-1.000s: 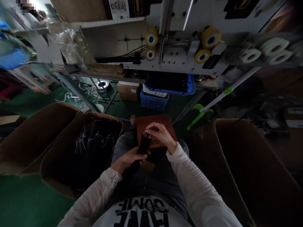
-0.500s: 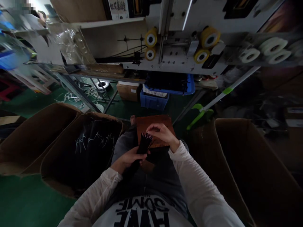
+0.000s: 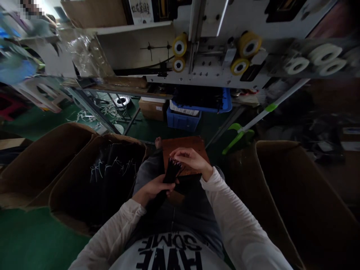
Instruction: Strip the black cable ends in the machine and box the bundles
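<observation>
My left hand (image 3: 157, 186) is wrapped around a bundle of thin black wires (image 3: 171, 173), held upright over my lap. Small pinkish, light tips show at the bundle's upper end. My right hand (image 3: 192, 157) reaches over from the right, its thumb and fingers bent together at those tips. Exactly which strands lie between the right fingertips is too small to see. Behind both hands is a reddish-brown wooden stool top (image 3: 194, 141).
On my left, an open carton (image 3: 66, 176) holds black bundles tied with white strings; another carton (image 3: 30, 168) adjoins it. A deep carton (image 3: 277, 157) stands on my right. Ahead, a machine with yellow rollers (image 3: 179, 45) sits above a blue tray (image 3: 227, 101).
My right fingers have shifted slightly left across the bundle's tips. The left hand keeps its hold in nearly the same place.
</observation>
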The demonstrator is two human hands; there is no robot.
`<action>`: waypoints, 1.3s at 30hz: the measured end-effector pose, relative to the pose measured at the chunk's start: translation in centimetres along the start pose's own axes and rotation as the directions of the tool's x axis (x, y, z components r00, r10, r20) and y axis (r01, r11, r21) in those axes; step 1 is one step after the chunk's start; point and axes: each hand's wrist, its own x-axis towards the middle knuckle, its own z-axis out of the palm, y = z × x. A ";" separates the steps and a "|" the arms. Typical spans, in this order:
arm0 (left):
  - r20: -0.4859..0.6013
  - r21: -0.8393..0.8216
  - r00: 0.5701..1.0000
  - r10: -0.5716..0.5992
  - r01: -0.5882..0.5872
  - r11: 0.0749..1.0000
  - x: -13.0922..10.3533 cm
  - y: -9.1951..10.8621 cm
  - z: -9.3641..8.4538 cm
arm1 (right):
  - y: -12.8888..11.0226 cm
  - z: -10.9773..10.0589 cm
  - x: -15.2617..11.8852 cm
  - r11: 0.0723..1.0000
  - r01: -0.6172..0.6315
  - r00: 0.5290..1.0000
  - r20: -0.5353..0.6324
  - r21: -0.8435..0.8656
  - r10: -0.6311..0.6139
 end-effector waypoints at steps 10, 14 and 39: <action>-0.003 -0.051 1.000 0.026 -0.026 0.998 -0.1 0.0 -0.7 | 0.8 -0.2 -1.6 0.993 0.100 0.993 -0.066 0.058 -0.096; 0.016 -0.075 0.999 0.043 -0.041 0.996 -0.2 0.0 -1.0 | 1.4 0.6 -2.5 0.976 0.146 0.977 -0.133 -0.161 -0.168; 0.037 -0.124 0.999 0.031 -0.026 0.992 -0.4 0.1 -1.1 | 1.7 2.2 -2.5 0.880 0.270 0.930 -0.133 -0.391 -0.344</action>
